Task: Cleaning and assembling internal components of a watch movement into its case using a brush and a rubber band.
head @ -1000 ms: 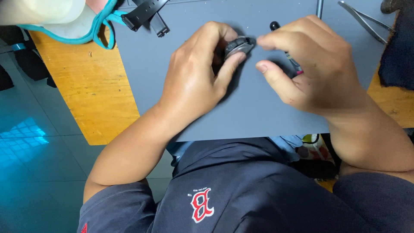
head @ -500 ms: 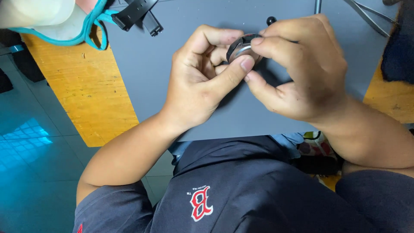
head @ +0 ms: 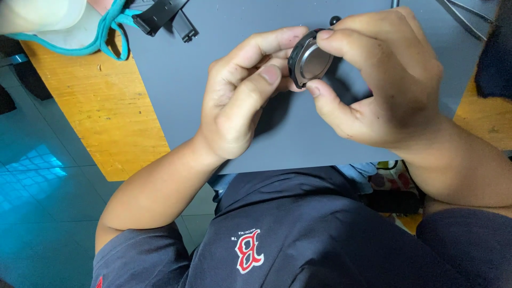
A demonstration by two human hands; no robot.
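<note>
Two hands share one small thing: a round watch case (head: 311,63) with a black rim and a dull silver back, held in the air above the grey mat (head: 240,69), far of the person's body and slightly right of middle. Its metal back faces the camera. The right hand (head: 384,80) pinches it, forefinger on the far rim and thumb on the near rim. The left hand (head: 242,96) closes on its left edge, thumb tip and fingers pressed against the rim. Beneath the mat lies a yellow wooden table (head: 101,112). At the far left sit black strap pieces (head: 162,16) and a white mask with teal edging (head: 58,24). Thin metal tweezers (head: 464,13) lie at the far right
</note>
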